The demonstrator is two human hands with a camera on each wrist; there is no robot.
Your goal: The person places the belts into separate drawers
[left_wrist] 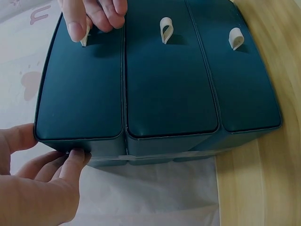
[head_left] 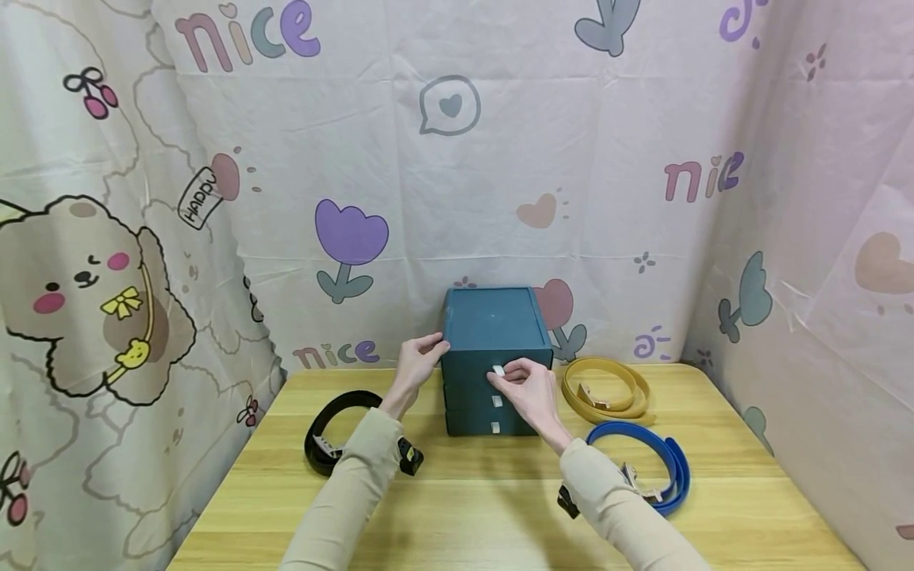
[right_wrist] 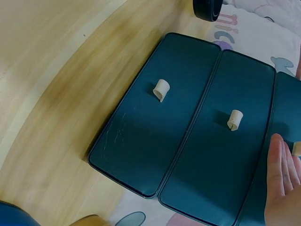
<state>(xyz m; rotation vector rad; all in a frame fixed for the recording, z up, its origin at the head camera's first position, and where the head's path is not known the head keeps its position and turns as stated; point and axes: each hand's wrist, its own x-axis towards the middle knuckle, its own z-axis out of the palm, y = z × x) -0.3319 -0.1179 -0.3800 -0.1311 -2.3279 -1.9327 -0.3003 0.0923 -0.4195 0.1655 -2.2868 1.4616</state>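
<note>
A dark teal drawer box [head_left: 497, 317] with three stacked drawers stands at the back of the table. Each drawer front carries a small cream loop tab. My right hand [head_left: 530, 394] pinches the top drawer's tab [head_left: 498, 370] between thumb and fingers. At the box's upper left front corner my left hand [head_left: 416, 369] holds on, its thumb and bent fingers against the edges. The middle tab [left_wrist: 166, 30] and bottom tab [left_wrist: 236, 38] hang free in the left wrist view. All three drawer fronts sit flush.
A coiled black belt [head_left: 314, 428] lies on the wooden table [head_left: 471, 507] left of the box. To the right are a coiled yellow belt [head_left: 571, 392] and a coiled blue belt [head_left: 681, 476], both with metal buckles. Printed cloth [head_left: 493, 174] hangs behind and at both sides.
</note>
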